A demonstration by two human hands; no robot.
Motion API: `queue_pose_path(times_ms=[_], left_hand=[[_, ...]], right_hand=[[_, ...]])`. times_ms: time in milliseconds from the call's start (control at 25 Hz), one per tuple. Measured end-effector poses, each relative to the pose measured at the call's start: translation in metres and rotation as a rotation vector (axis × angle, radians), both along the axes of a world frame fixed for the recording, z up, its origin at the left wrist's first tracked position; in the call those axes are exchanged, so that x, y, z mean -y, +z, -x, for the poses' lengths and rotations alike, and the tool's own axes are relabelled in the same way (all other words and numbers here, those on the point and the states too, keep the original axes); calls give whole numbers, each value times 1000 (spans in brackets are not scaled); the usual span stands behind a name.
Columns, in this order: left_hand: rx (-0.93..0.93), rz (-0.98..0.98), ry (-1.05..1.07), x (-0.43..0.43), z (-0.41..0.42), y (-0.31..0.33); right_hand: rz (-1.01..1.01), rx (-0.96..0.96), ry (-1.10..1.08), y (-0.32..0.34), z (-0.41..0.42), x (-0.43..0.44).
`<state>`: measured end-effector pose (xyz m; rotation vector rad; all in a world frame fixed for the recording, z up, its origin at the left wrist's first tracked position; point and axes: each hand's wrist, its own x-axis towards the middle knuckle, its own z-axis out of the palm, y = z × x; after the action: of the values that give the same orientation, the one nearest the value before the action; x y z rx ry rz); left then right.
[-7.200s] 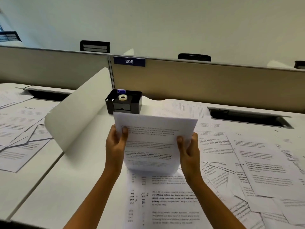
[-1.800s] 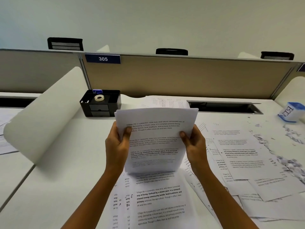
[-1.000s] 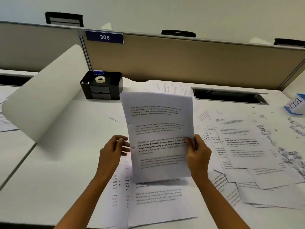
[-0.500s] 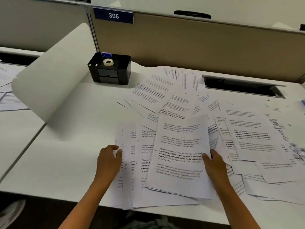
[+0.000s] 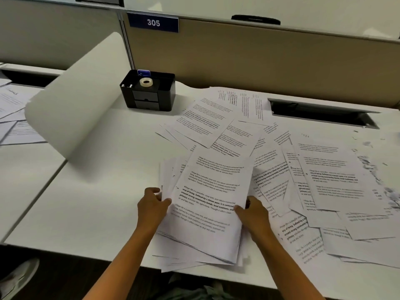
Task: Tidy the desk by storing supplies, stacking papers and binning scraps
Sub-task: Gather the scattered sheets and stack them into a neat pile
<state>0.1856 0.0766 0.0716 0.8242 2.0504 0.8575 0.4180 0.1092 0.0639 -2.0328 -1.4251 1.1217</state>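
Stacking papers, I gripped the stack (image 5: 207,200) with my left hand (image 5: 152,205) and right hand (image 5: 254,215), thumbs curled over its side edges, on the tabletop (image 5: 97,191) well in front of the organizer (image 5: 149,93); next, I judged, the loose sheets (image 5: 333,176) right of the organizer needed gathering.

organizer (image 5: 149,95) behind papers (image 5: 249,161), tape (image 5: 146,82) inside

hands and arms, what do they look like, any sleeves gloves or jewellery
The left hand and right hand are bare: no gloves, rings or watch visible. The forearms are bare too, no sleeve showing down to the frame's bottom edge.
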Motion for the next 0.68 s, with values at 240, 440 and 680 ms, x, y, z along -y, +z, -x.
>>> queue_pose_path(times_ms=[240,440,680], left_hand=[[-50,-14,-3,-1,7,2],[-82,-138,-14,-9,15,14],[100,-258,-102,-31,20,32]], right_hand=[[-184,-72,55,20,9,0],[-374,-128,64,54,16,-7],[-528,-318,44,75,19,-22]])
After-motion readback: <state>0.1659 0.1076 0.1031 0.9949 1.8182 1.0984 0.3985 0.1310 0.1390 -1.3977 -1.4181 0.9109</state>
